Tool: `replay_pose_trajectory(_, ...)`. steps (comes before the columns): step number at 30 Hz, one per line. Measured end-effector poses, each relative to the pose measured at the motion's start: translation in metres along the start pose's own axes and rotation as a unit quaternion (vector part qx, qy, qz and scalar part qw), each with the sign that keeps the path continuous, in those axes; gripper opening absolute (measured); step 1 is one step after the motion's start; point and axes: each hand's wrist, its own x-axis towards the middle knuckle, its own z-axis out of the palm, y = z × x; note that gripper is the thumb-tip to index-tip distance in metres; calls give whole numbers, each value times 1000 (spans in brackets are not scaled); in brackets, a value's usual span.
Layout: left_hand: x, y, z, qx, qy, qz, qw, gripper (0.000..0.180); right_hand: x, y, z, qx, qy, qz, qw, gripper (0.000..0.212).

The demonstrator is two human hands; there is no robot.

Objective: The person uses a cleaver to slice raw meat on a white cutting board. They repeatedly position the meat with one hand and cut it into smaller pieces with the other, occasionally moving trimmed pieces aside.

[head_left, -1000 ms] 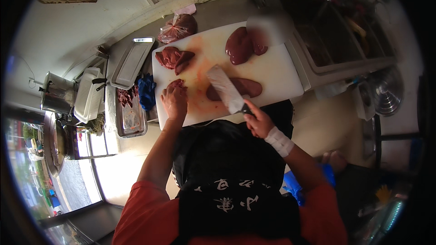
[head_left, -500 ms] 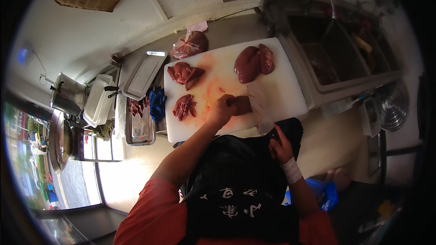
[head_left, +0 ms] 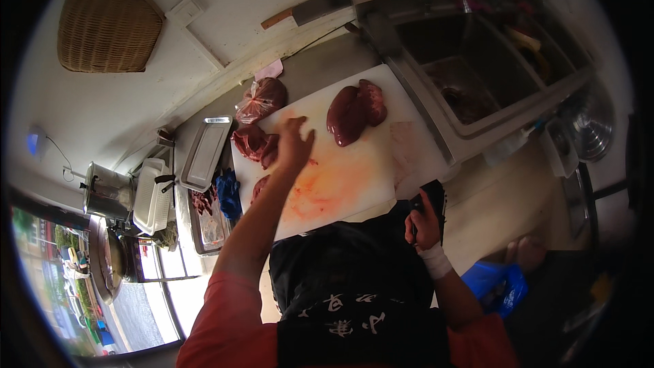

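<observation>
My left hand (head_left: pixel 294 146) reaches over the white cutting board (head_left: pixel 340 191), fingers apart and nothing visible in them. Just left of it lie dark red raw meat pieces (head_left: pixel 252 142), perhaps liver. A large, glossy whole liver (head_left: pixel 346 114) rests to its right. Below the first pieces, a smaller heap of cut meat (head_left: pixel 259 188) is partly hidden by my left forearm. At the board's near right edge my right hand (head_left: pixel 425 223) is closed round the dark handle of a knife, whose broad pale blade (head_left: pixel 403 153) extends over the board.
A clear bag of meat (head_left: pixel 262 99) stands behind the board. Left are a metal tray (head_left: pixel 206 153), a blue cloth-like bundle (head_left: pixel 227 194) and a tray with meat strips (head_left: pixel 204 201). A metal sink (head_left: pixel 436 140) borders the right side; a long blade (head_left: pixel 327 7) hangs on the wall.
My left hand has left the dark piece by the blade and moved up and left, its fingers spreading. That piece no longer shows there. The view has turned; my right hand keeps the knife.
</observation>
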Motion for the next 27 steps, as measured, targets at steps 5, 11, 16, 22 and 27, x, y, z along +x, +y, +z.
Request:
replay_pose_trajectory(5,-12,65,107,190,-87,116,971,65,5,2,4,-26,-19,-4,999,69)
replay_pose_trajectory(11,45,60,114,167,-155,-8,974,48,-2,3,-2,-90,-32,-26,995,76)
replay_pose_trajectory(16,40,54,58,-414,-202,-377,804,39,-6,0,-5,-69,-27,-20,997,71)
replay_pose_trajectory(22,-57,59,14,-684,-109,-475,543,58,-9,-8,3,-111,-15,14,994,69)
replay_pose_trajectory(27,-113,66,-2,-733,-68,-526,426,58,-11,-17,14,-173,-75,2,982,68)
